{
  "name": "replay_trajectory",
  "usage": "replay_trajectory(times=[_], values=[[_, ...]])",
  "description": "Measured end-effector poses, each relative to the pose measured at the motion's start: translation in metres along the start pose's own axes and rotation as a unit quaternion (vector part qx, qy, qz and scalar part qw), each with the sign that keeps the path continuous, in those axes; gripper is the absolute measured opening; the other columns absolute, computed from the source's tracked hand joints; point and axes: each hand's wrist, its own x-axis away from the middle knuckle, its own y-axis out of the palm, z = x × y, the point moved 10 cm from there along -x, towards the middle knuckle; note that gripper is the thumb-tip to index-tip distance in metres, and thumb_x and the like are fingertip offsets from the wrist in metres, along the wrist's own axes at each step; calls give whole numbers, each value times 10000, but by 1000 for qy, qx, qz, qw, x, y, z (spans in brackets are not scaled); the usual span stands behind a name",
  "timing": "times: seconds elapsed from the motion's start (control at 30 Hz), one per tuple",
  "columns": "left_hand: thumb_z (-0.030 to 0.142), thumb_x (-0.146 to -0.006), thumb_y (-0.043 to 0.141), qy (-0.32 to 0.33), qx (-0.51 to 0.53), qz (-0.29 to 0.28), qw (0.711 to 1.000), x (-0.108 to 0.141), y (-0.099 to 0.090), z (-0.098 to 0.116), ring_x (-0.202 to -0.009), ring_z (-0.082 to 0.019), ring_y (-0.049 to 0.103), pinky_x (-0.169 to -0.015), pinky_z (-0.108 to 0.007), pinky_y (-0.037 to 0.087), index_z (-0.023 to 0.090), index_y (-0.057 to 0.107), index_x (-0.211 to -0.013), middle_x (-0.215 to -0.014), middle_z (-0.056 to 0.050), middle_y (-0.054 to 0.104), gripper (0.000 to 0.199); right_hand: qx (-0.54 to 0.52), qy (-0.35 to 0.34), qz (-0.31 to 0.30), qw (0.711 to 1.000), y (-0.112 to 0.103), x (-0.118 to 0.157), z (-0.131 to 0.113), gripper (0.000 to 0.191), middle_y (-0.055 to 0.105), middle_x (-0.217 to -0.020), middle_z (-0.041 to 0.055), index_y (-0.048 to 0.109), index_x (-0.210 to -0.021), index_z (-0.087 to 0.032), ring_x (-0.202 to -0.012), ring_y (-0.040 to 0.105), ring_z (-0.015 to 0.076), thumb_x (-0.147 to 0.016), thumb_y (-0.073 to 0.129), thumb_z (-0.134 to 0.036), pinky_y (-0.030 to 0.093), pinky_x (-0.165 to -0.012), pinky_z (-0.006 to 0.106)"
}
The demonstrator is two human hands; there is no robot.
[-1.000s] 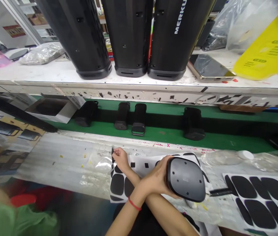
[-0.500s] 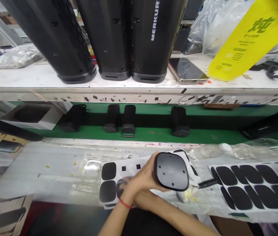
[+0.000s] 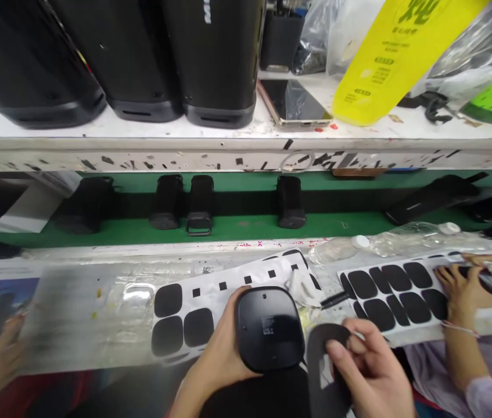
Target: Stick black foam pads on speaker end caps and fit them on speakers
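My left hand is wrapped round a black device with a rounded-square end turned up toward me. A small printed label sits in the middle of that end, with small holes or screws near its edges. Between thumb and fingers, my right hand pinches a black rounded-square adhesive pad with a cut-out in it. The pad is tilted, just right of the device and apart from it. Behind the device lies a white sheet of black pads, partly hidden by the device and my left hand.
A black pen and clear plastic bottles lie beyond my right hand. A second pad sheet is near a co-worker's hands. Another person's hand holds a printed box at left. Tall black speakers and a phone occupy the shelf.
My right hand has left the pad sheet and swung to the right, now with a pad in it. The device's visible end now shows a label. The view has shifted right.
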Motion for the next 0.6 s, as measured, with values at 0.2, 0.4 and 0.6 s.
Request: replay_trajectory(times=[0.2,0.4,0.6], values=[[366,-687,873,2,-39,-20,999,23,13,-9,-1442,-395,408,-1173,-628,389,381,103,-1503,-1535,-138,320,1122,115,-78,-86,987,59,-16,-6,349,581,-673,-40,523,-874,-242,-572,588,131,-801,733,-511,485,-565,221],[344,-744,829,-22,-18,-19,999,29,14,-12,-1461,-392,379,-1178,-645,378,408,64,-1505,-1565,-138,254,1081,126,-48,-67,989,61,-5,-11,320,571,-672,-53,537,-894,-239,-582,575,138,-816,719,-489,461,-602,241],[316,-715,843,-14,17,5,1000,37,11,-11,-1451,-401,393,-1178,-658,368,388,89,-1515,-1561,-140,294,1102,99,-3,-66,993,63,1,-12,327,514,-609,-80,542,-890,-241,-561,521,128,-795,728,-493,414,-583,230]])
